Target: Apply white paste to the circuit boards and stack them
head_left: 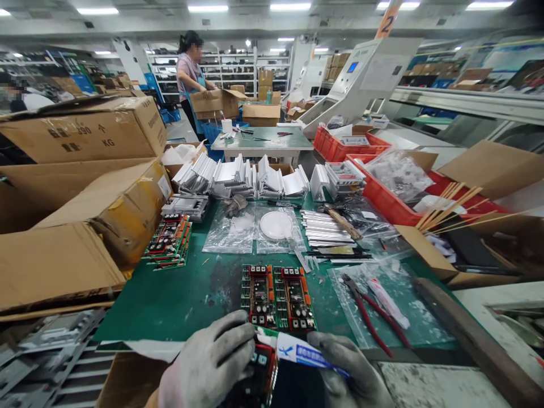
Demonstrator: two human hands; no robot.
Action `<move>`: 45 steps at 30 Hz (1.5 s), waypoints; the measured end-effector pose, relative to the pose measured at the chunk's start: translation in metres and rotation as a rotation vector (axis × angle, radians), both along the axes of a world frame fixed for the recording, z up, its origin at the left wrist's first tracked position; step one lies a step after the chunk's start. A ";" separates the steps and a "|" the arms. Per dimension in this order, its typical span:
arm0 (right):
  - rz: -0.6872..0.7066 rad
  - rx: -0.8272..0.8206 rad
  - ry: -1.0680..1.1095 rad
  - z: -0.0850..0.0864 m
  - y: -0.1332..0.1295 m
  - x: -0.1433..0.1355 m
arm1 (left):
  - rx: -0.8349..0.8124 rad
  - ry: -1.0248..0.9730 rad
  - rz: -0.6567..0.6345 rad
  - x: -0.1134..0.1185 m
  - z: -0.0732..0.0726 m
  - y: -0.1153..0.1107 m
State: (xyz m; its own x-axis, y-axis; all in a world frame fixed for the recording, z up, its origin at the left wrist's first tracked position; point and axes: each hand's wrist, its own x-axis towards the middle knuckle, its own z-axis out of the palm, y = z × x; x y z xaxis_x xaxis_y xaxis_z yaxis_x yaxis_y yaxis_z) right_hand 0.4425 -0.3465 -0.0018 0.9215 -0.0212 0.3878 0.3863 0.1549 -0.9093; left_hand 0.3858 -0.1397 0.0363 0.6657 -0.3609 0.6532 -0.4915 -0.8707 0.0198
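Paste tube (304, 354), white with blue print, sits at six o'clock on the green worktop (178, 300), pinched in the right hand (344, 368); its grip is pressed together on the tube's tail. Left hand (212, 362) curls around a circuit board (259, 374) below it. Judging by this, paste is being dabbed on; the next squeeze wants a steady nozzle. Twin boards (277, 297) lie at twelve, red pliers (368, 314) at two.

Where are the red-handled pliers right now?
In the head view, the red-handled pliers lie right of the circuit boards, on a clear plastic sheet, beside a white tube.
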 end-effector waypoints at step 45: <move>0.332 -0.720 -0.919 -0.025 0.107 0.030 | -0.414 0.309 0.243 -0.030 -0.097 0.102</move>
State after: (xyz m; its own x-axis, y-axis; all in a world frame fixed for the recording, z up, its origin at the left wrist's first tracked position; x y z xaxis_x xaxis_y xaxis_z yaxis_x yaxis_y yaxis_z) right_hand 0.4727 -0.2393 -0.0266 0.2163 0.6534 0.7255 0.9700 -0.0591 -0.2360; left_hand 0.3557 -0.0373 -0.0610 0.8803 0.0712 0.4691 -0.1950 -0.8470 0.4945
